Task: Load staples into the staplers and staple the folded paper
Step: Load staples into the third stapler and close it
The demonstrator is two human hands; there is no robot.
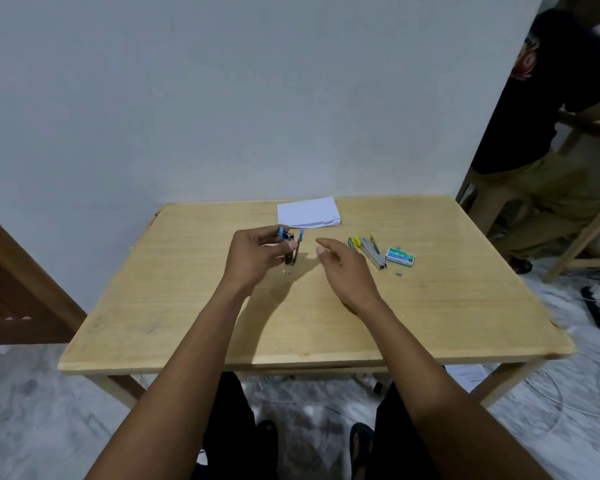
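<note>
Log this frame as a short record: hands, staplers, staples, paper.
left hand: holds the opened blue stapler
right hand: open, holds nothing, right of the blue stapler
yellow stapler: lies opened on the table
staple box: on the table, just right of the yellow stapler
paper: folded, at the table's far edge, untouched

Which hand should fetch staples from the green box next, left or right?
Right. The right hand is open and empty, on the same side as the staple box, so probably an easy reach. The left hand is busy gripping the blue stapler.
</note>
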